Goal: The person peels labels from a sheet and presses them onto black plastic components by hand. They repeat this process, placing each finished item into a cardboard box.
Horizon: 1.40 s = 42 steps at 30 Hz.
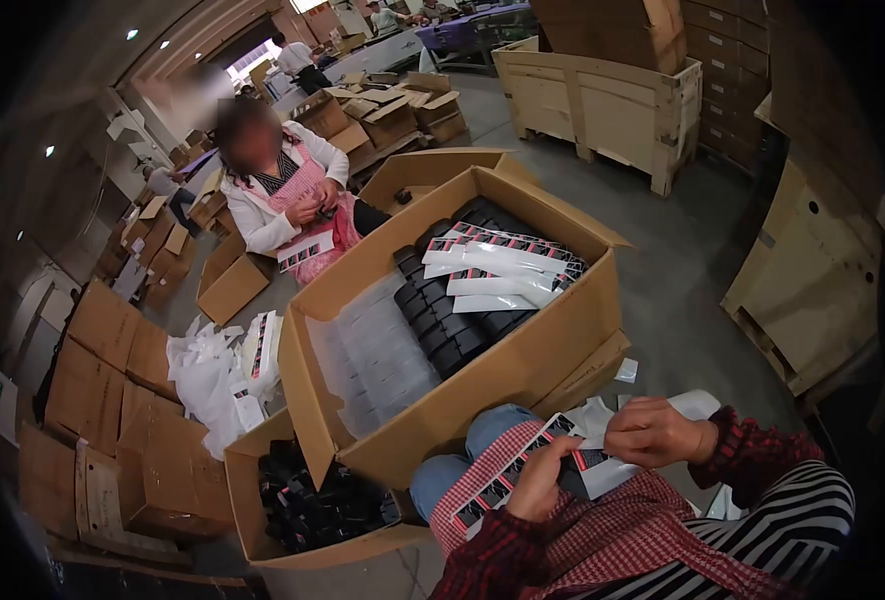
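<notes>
My left hand [539,478] is closed over my lap, its thumb and fingers gripping a dark plastic piece [570,478] beside a strip of labels. The label strip [499,490], white with black and red panels, lies slantwise across my red checked apron. Close by, my right hand [652,432] has its fingers pinched together at the strip's upper end; white backing paper [697,404] sticks out behind it. What exactly sits between the right fingertips is hidden.
Before my knees stands an open cardboard box [552,350] with rows of black plastic parts [440,325], clear trays [377,350] and label strips [502,262]. A lower box [247,500] holds black pieces [312,500]. Opposite sits a co-worker [287,185]. Wooden crates [602,110] stand right.
</notes>
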### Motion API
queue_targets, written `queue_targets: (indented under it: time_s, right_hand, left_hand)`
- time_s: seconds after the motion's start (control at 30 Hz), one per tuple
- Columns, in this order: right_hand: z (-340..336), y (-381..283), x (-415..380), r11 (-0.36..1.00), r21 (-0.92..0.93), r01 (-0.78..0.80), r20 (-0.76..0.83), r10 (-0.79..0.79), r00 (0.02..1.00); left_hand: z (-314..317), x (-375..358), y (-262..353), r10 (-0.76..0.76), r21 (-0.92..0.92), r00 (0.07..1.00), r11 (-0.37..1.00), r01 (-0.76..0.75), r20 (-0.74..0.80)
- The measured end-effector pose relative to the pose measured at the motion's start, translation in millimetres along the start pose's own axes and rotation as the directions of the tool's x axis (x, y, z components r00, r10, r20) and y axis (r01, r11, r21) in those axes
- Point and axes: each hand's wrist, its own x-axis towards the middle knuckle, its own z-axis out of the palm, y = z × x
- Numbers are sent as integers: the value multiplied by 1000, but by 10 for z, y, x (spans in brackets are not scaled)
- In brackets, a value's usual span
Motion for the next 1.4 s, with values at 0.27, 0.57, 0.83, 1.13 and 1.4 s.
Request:
queue_targets:
  time_s: [0.27,0.57,0.83,1.13,1.4]
  right_hand:
    - [-177,-103,137,972,209,-103,-192,144,971]
    - [312,-162,479,617,600,-509,53,604,795]
    - [744,-152,720,521,723,-453,195,475,858]
    - [786,-218,735,526,675,-518,197,548,813]
    - [827,-263,742,597,629,-498,163,526,835]
  left_hand:
    - [224,460,-585,524,712,813,467,-524,254]
    - [29,-509,-42,701,284,712,691,-664,-41]
    - [-223,-900,-7,645,114,734,763,-637,-214]
    - [-290,-882,-22,661,95,714,746,-660,-231]
    - [-278,-901,-9,659,84,713,746,-661,-242]
